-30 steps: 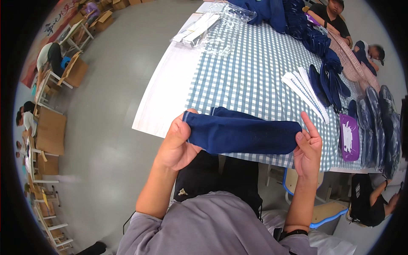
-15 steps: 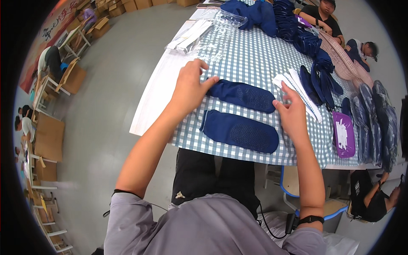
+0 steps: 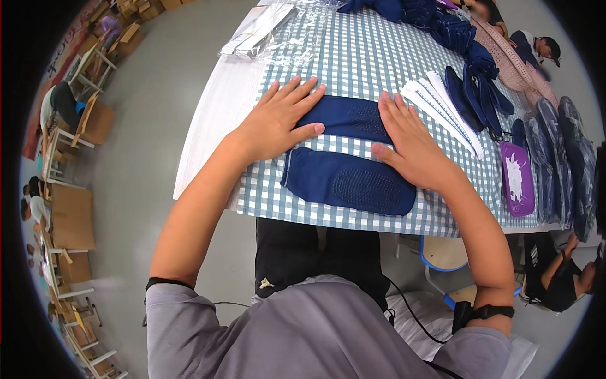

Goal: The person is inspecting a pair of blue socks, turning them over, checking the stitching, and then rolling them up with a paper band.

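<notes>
Two navy socks with dotted grip soles lie side by side on the blue-and-white checked tablecloth point(image 3: 353, 57). The near sock point(image 3: 347, 182) lies flat by the table's front edge. The far sock point(image 3: 350, 117) lies just behind it. My left hand point(image 3: 278, 119) rests flat, fingers spread, on the left end of the far sock. My right hand point(image 3: 410, 142) presses flat on the right ends of both socks. Neither hand grips anything.
White card inserts point(image 3: 445, 107) and a pile of navy socks point(image 3: 473, 88) lie to the right, beside a purple package point(image 3: 516, 178). Clear plastic bags point(image 3: 278, 31) sit at the far left. People sit at the table's far right side. Chairs and boxes stand on the floor, left.
A second ago I held the socks up between both hands. They now lie flat on the cloth, and both hands have settled flat on top of them.
</notes>
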Motion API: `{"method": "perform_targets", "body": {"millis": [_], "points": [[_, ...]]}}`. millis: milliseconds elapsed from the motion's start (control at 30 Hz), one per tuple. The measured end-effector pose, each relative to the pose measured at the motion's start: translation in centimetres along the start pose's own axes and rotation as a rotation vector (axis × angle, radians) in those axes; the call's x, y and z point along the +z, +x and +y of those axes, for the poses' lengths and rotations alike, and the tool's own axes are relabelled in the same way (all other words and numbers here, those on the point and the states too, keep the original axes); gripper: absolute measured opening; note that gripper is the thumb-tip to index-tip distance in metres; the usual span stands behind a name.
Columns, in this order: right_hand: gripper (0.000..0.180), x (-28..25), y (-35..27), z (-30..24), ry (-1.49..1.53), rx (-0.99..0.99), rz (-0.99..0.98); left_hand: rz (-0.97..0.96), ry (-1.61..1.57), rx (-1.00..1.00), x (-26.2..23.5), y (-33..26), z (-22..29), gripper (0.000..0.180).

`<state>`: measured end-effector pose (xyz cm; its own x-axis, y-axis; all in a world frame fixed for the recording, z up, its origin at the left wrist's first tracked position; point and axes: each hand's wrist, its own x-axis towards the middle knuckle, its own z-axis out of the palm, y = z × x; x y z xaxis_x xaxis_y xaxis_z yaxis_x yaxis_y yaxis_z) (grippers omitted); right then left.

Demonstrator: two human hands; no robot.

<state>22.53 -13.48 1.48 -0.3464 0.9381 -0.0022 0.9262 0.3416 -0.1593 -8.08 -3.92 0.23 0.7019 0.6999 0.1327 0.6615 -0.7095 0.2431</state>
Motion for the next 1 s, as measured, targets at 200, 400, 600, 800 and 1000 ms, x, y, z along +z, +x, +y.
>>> {"method": "perform_targets", "body": {"millis": [200, 400, 600, 800, 1000], "points": [[0.103, 0.5, -0.1, 0.0, -0.033, -0.01, 0.016, 0.004, 0.041, -0.012, 0.4, 0.1, 0.2, 0.081], [0.105, 0.9, 0.0, 0.1, -0.047, -0.022, 0.046, -0.018, 0.038, -0.017, 0.6, 0.5, 0.0, 0.081], [0.105, 0.3, -0.7, 1.5, -0.01, -0.034, 0.03, -0.04, 0.044, -0.03, 0.7, 0.5, -0.1, 0.084], [0.106, 0.7, -0.5, 0.8, -0.096, -0.026, 0.048, -0.049, 0.002, -0.038, 0.5, 0.7, 0.3, 0.085], [0.079, -1.7, -3.7, -3.0, -0.086, -0.03, 0.363, 0.234, -0.067, -0.024, -2.8, -3.1, 3.9, 0.066]]}}
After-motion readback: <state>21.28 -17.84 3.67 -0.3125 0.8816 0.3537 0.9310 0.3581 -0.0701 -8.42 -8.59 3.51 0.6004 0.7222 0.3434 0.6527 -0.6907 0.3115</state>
